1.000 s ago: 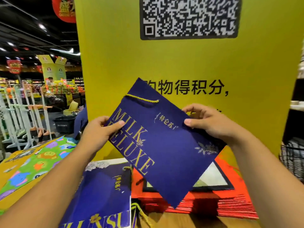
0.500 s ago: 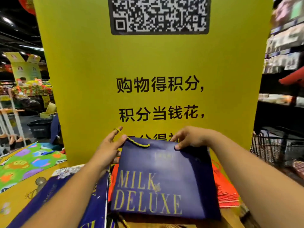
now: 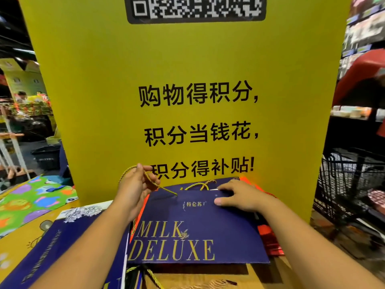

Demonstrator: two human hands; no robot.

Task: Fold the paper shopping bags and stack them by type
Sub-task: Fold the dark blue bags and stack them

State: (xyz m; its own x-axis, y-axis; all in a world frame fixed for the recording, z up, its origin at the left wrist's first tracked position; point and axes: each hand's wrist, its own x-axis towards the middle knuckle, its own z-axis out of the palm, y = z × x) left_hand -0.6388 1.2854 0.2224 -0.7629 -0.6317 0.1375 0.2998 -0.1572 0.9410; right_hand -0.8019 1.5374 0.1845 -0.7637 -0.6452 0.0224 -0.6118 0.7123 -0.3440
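Since a moment ago the navy bag (image 3: pixel 198 236) has settled flat, print up, in the lower centre of the frame. My left hand (image 3: pixel 135 184) has gone from its top edge to the gold cord (image 3: pixel 160 187), which it has drawn up and to the left.

The fingers (image 3: pixel 145 176) of that hand are curled round the cord and pinch it. My right hand (image 3: pixel 239 197) lies with fingers straight, pressing the bag's upper right part down.

The bag rests on a pile of red bags (image 3: pixel 268 240) on the bench (image 3: pixel 268 276), hard against the foot of the yellow sign (image 3: pixel 166 80). A larger navy bag (image 3: pixel 73 247) lies just beside it at lower left.

The bag's long axis runs left to right across the frame, with the mouth on the far side by the sign. The cord slants from my left fingers down and right to that far edge. The left hand is nearer, so I judge it is the one to lay the cord flat while the right hand pins the bag.
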